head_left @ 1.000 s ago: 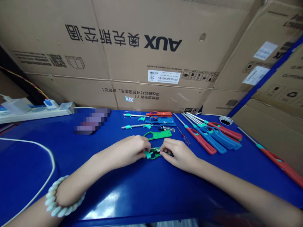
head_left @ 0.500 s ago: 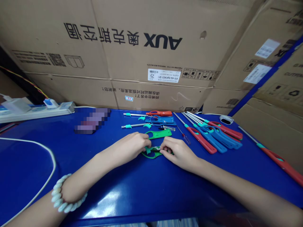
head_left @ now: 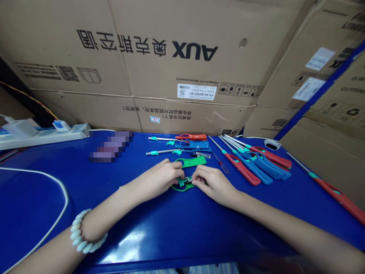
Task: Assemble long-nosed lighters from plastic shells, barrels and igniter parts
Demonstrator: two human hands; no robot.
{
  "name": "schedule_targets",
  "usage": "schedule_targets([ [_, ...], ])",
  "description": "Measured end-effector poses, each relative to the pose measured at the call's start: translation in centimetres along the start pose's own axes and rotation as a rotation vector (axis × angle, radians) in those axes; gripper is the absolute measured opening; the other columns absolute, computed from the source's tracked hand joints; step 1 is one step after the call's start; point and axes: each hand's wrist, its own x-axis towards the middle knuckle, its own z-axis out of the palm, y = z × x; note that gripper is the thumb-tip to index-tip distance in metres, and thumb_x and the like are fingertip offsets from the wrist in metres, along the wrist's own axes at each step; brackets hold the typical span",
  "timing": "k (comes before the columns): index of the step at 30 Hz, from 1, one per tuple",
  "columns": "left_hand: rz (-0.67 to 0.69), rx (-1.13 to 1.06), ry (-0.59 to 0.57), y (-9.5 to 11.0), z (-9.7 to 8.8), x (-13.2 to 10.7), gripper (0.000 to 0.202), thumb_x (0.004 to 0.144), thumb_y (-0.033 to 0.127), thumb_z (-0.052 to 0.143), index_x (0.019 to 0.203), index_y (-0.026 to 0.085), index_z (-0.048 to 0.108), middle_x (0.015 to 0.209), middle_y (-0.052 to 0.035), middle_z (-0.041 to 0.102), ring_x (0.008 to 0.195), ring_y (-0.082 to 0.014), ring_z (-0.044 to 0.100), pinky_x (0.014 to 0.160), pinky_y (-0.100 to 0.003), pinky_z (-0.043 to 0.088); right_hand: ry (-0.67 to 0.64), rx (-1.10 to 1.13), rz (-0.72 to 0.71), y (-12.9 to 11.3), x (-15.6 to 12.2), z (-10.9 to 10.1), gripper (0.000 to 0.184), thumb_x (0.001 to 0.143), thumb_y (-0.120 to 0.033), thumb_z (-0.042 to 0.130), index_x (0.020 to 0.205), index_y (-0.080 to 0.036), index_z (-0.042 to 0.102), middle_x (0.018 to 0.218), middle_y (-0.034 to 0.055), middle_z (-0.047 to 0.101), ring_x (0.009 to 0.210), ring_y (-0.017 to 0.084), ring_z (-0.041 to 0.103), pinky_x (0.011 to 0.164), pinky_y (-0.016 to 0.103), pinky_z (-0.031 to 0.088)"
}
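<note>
A green lighter casing half (head_left: 179,188) lies on the blue table in front of me, with a black part and white wire (head_left: 188,180) in it. My left hand (head_left: 168,174) is closed in a pinch at the teal trigger (head_left: 181,183), over the casing's loop end. My right hand (head_left: 212,184) has its fingers pressed together on the handle end of the casing, beside the wire; its fingertips hide what exactly they grip. Just beyond lies a second green casing half (head_left: 194,162).
Behind are a blue casing (head_left: 196,145) and a red casing (head_left: 194,137) with metal tubes. A screwdriver (head_left: 223,166) and several lighters (head_left: 242,167) lie to the right. A blurred purple object (head_left: 114,146), power strip (head_left: 45,136) and white cable (head_left: 61,186) are left. Cardboard (head_left: 142,76) stands behind.
My left hand has shifted slightly to the right, with the teal trigger now sitting closer over the casing. My right hand remains at the handle end, almost unmoved.
</note>
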Motion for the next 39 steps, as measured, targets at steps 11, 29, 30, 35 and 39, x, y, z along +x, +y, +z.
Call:
schedule_targets([
  [11,0.014,0.011,0.011,-0.10,0.29,0.10,0.013,0.086,0.006,0.052,0.085,0.016,0.060,0.085,-0.0015,0.058,0.072,-0.0145,0.052,0.070,-0.027,0.036,-0.001,0.046,0.025,0.08,0.00,0.03,0.012,0.085,-0.008,0.055,0.078,-0.017,0.058,0.072,-0.0011,0.056,0.062,0.011,0.051,0.058,0.021,0.038],
  [29,0.074,0.006,0.046,-0.17,0.36,0.48,0.009,0.089,0.013,0.054,0.087,0.017,0.062,0.086,-0.0025,0.061,0.079,-0.0156,0.057,0.073,-0.026,0.037,-0.025,0.050,0.049,0.27,0.14,0.16,0.012,0.085,-0.008,0.057,0.078,-0.017,0.057,0.072,-0.0015,0.055,0.063,0.012,0.049,0.059,0.022,0.036],
  [30,0.071,-0.016,0.051,-0.28,0.44,0.48,0.008,0.089,0.014,0.054,0.088,0.017,0.062,0.086,-0.0023,0.061,0.079,-0.0156,0.057,0.072,-0.026,0.037,-0.023,0.053,0.049,0.26,0.14,0.17,0.012,0.085,-0.008,0.058,0.077,-0.017,0.057,0.072,-0.0016,0.055,0.063,0.012,0.049,0.059,0.022,0.036],
  [35,-0.017,-0.187,0.065,-0.69,0.77,0.51,0.005,0.085,0.013,0.060,0.081,0.016,0.059,0.078,0.0003,0.059,0.069,-0.0129,0.054,0.065,-0.023,0.037,-0.013,0.093,0.065,0.36,0.10,0.21,0.011,0.084,-0.008,0.060,0.077,-0.017,0.057,0.072,-0.0018,0.054,0.063,0.011,0.049,0.059,0.022,0.036],
  [39,-0.041,-0.299,0.076,-0.74,0.88,0.49,0.007,0.082,0.010,0.060,0.078,0.015,0.058,0.075,0.0006,0.057,0.067,-0.0119,0.053,0.061,-0.021,0.038,-0.007,0.112,0.072,0.47,0.15,0.29,0.011,0.083,-0.008,0.060,0.077,-0.017,0.058,0.072,-0.0019,0.054,0.063,0.011,0.049,0.058,0.022,0.036],
])
